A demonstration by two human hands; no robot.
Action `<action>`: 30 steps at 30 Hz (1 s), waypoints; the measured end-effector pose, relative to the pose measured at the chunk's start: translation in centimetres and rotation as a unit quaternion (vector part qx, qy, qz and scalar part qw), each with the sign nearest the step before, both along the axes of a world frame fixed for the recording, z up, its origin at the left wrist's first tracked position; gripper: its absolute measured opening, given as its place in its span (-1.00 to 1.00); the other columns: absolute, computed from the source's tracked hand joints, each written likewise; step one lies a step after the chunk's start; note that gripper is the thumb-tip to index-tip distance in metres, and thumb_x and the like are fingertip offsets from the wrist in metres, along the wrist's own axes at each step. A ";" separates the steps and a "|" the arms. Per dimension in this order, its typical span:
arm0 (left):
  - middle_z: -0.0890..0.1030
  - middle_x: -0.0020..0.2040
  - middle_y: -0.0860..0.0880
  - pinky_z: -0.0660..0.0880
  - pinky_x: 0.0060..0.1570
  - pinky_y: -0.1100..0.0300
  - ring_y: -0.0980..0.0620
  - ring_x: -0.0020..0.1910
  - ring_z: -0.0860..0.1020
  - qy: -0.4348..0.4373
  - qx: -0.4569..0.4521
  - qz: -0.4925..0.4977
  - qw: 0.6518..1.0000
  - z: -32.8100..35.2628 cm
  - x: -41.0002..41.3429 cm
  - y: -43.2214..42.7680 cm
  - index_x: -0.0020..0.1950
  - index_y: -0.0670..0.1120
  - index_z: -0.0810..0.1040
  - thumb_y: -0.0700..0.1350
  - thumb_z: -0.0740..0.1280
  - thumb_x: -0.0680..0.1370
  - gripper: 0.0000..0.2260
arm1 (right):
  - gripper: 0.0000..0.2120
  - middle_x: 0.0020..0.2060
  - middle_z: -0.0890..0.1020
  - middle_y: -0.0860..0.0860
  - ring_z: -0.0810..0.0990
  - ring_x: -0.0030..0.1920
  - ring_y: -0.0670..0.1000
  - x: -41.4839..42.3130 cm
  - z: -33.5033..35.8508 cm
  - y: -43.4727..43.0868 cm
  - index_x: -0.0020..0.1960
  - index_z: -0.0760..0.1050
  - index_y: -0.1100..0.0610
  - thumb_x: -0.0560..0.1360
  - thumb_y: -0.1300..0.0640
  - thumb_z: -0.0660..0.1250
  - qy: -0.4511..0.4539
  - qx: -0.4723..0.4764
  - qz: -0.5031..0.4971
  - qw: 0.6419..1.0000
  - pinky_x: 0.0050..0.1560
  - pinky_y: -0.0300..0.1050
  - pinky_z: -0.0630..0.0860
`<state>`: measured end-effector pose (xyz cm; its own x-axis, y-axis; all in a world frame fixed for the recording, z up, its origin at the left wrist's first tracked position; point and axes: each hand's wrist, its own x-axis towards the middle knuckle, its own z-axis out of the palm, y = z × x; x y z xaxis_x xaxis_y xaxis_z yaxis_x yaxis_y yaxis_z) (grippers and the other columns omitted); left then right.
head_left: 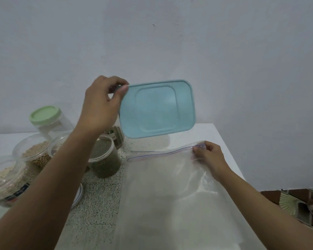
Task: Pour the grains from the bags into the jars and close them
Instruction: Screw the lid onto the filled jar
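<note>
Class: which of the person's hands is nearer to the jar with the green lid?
Left. The left hand, gripping the blue lid, is raised just right of the green-lidded jar; the right hand pinches the zip bag at its corner, much farther right.

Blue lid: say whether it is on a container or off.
Off: the left hand pinches the blue lid by a corner, raised above the counter.

Left grip raised, pinching — right grip low, pinching.
</note>
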<state>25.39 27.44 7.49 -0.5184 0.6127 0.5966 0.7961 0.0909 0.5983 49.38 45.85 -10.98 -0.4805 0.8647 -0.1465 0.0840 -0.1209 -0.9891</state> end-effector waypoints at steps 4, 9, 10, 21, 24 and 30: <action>0.68 -0.10 0.01 0.57 -0.08 -0.04 -0.05 -0.14 0.62 -0.157 -0.067 -0.067 0.983 -3.0 -0.2 -0.7 -0.03 0.08 0.69 0.06 0.36 0.57 -0.87 | -0.82 -0.44 0.57 -0.03 0.53 -0.47 -0.07 -0.8 0.1 -0.3 -0.22 0.52 0.22 0.56 0.32 0.36 -0.017 0.000 -0.020 1.000 -0.42 -0.25 0.47; 0.68 -0.06 0.05 0.56 0.05 -0.05 -0.08 -0.03 0.63 -0.182 -0.185 -0.067 0.963 -9.1 1.1 -0.8 0.00 0.04 0.70 -0.06 0.35 0.65 -0.87 | -0.83 -0.40 0.56 -0.04 0.48 -0.45 -0.10 -1.1 0.4 -0.7 -0.22 0.51 0.19 0.55 0.28 0.35 -0.037 0.016 -0.021 0.999 -0.45 -0.35 0.40; 0.69 -0.06 0.07 0.55 0.08 -0.06 -0.05 -0.02 0.63 -0.190 -0.196 -0.065 0.960 -10.0 1.0 -0.6 0.01 0.01 0.70 -0.07 0.34 0.65 -0.86 | -0.86 -0.38 0.58 -0.01 0.49 -0.45 -0.11 -1.1 0.5 -0.8 -0.19 0.54 0.22 0.55 0.28 0.36 -0.039 0.021 -0.011 0.999 -0.44 -0.35 0.42; 0.63 0.08 -0.07 0.41 0.03 0.13 -0.03 0.06 0.53 -0.112 -0.322 -0.042 0.939 -15.3 0.3 1.5 0.16 -0.12 0.67 -0.21 0.24 0.68 -0.79 | -0.96 -0.10 0.69 0.04 0.69 -0.15 0.10 -1.3 0.4 0.5 -0.03 0.62 0.14 0.57 0.24 0.40 -0.132 0.139 0.028 0.981 -0.11 -0.07 0.67; 0.57 0.21 -0.12 0.35 0.15 0.17 -0.08 0.21 0.51 -0.092 -0.349 -0.057 0.931 -15.4 0.7 1.3 0.31 -0.09 0.61 -0.18 0.26 0.68 -0.76 | -0.86 0.04 0.65 -0.07 0.63 0.02 -0.08 -1.4 1.3 -0.2 0.14 0.60 0.10 0.59 0.22 0.38 -0.151 0.236 0.011 0.960 0.07 -0.16 0.58; 0.64 0.04 0.05 0.55 0.01 0.23 0.17 -0.04 0.63 -0.095 -0.225 -0.087 0.966 -10.9 1.8 -2.2 0.12 0.11 0.62 -0.10 0.38 0.62 -0.87 | -0.89 -0.07 0.68 -0.20 0.62 0.03 -0.17 -2.7 5.5 -3.1 0.02 0.62 0.03 0.60 0.21 0.36 -0.084 0.313 0.059 0.944 0.04 -0.35 0.49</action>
<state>27.15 25.24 -3.39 -0.4591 0.8750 0.1538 0.7019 0.2512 0.6665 46.65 42.72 -5.53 -0.5938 0.7493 0.2932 0.2221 0.5028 -0.8354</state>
